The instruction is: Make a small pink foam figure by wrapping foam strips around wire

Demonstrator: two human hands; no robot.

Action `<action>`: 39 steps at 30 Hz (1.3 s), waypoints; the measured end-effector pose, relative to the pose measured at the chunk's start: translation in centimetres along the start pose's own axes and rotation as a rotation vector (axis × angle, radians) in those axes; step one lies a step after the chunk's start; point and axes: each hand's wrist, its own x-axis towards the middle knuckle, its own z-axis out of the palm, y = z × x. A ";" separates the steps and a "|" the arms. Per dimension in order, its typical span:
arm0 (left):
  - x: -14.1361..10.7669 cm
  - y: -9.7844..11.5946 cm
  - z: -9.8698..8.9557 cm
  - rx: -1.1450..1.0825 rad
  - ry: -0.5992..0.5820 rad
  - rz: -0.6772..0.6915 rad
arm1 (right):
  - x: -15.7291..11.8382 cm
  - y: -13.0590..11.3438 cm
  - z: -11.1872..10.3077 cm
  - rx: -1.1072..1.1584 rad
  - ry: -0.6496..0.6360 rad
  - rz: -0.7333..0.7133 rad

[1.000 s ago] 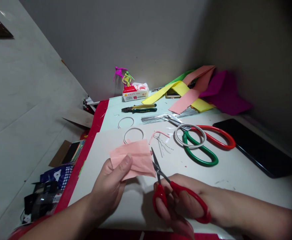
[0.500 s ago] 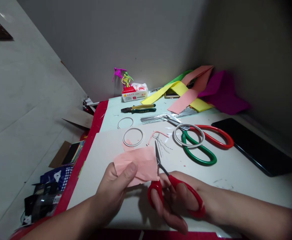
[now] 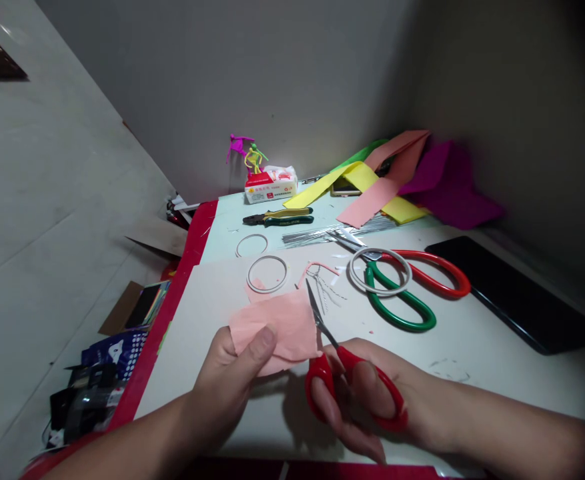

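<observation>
Two hands occupied: left hand (image 3: 225,383) pinches pink paper (image 3: 272,330), right hand (image 3: 367,393) holds red-handled scissors (image 3: 345,358) at its edge, sheet not yet severed.

left hand (image 3: 227,381) pinches, thumb on top; right hand (image 3: 359,397) curls just beside it.

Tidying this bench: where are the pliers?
In the head view, the pliers lie far back, in front of the packet and left of the wire bundle.

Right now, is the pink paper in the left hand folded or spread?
Folded: the pink paper shows stacked layers at its lower edge.
</observation>
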 end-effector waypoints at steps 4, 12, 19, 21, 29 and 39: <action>0.0 -0.1 0.0 -0.006 0.014 -0.004 | 0.0 -0.4 0.2 -0.036 0.008 -0.012; 0.0 0.1 0.1 0.031 0.076 -0.011 | 0.1 -0.4 0.3 -0.008 0.025 -0.027; 0.1 0.2 0.0 0.133 0.087 -0.009 | 0.1 -0.2 0.2 0.058 0.024 0.025; 0.1 0.3 0.0 0.152 0.084 -0.004 | 0.0 -0.1 0.2 0.084 0.022 0.029; 0.6 0.0 -0.2 0.275 0.033 -0.011 | 0.0 0.3 -0.4 -0.021 0.335 -0.135; 1.7 -1.1 -0.1 0.403 -0.056 -0.034 | 0.2 -0.2 -1.9 -0.605 0.805 -0.332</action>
